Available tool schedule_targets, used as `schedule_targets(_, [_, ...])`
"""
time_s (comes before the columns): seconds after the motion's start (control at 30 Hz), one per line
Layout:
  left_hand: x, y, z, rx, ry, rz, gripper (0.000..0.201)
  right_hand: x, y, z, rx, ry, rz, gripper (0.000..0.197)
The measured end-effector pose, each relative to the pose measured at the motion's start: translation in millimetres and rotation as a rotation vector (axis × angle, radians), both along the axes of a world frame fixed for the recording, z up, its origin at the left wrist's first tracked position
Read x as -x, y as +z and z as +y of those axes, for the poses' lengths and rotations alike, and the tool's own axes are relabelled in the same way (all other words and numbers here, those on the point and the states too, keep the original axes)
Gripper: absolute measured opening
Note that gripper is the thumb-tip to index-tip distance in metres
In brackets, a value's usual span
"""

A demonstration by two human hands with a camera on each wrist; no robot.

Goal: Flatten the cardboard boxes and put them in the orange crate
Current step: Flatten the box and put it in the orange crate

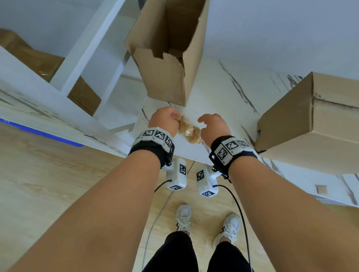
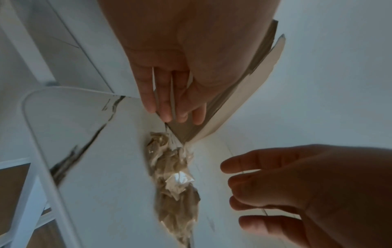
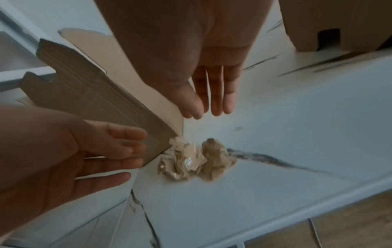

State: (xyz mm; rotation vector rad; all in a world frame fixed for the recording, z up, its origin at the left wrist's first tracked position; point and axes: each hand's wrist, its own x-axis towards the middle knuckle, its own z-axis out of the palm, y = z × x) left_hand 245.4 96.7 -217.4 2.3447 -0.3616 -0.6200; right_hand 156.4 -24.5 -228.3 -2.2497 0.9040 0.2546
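At the near edge of the marble-patterned tabletop (image 1: 225,96), both hands, the left hand (image 1: 165,119) and right hand (image 1: 213,127), are held spread and empty either side of a crumpled wad of tape (image 1: 190,131). An opened box (image 1: 169,51) stands just beyond, unflattened, so collapsing it is judged next; a closed box (image 1: 322,123) waits at right. No orange crate is seen above the wood-look floor (image 1: 45,180).
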Motion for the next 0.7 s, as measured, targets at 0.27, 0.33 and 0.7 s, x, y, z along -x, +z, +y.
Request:
schedule_targets(0.27, [12.4,51.5,-23.6,0.1,-0.048,-0.043,0.041,13.5,70.0,-34.0,0.128,-0.061,-0.119,0.045])
schedule_targets(0.33, [16.4,68.4,-31.4,0.145,-0.063,-0.07,0.04,17.2,91.3,-40.5,0.146,-0.088,-0.179,0.046])
schedule_targets(0.7, [57.7,140.1,-103.2,0.256,-0.243,-0.196,0.037,95.3,178.8,-111.9,0.23,-0.314,-0.432,0.046])
